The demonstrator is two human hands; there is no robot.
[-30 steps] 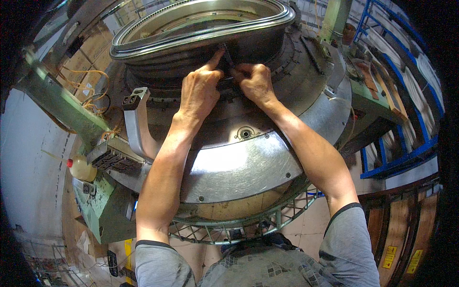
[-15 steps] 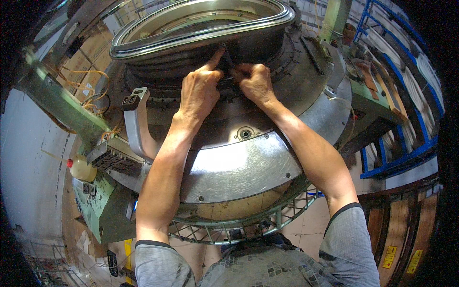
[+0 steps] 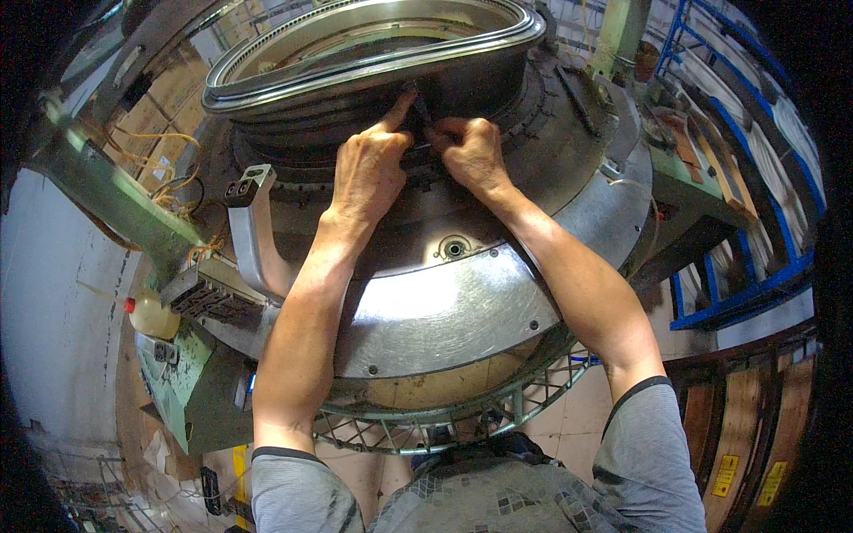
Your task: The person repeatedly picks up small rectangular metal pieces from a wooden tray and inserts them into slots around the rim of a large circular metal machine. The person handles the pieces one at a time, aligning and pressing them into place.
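A large round machine with a bright metal ring (image 3: 373, 67) on top of a dark ribbed cylinder (image 3: 302, 129) stands before me. Against the front of that cylinder is my left hand (image 3: 371, 164), its index finger stretched up to the dark wall and the other fingers curled; nothing shows in it. Just right of it, my right hand (image 3: 471, 153) is closed in a pinch. From its fingertips a slim, thin piece (image 3: 421, 108) points up beside the left index finger; its kind is too dark to make out. The shadow under the ring hides what the fingertips touch.
Below my forearms lies a shiny metal plate (image 3: 444, 311) with a round fitting (image 3: 455, 249). A grey upright bracket (image 3: 253, 222) rises at left, near a yellowish bottle with a red cap (image 3: 155, 315). Green machine arms (image 3: 133, 191) flank the machine; a blue rack (image 3: 737, 298) stands at right.
Both hands keep the same pose at the cylinder. The whole view has shifted very slightly; nothing else has visibly moved.
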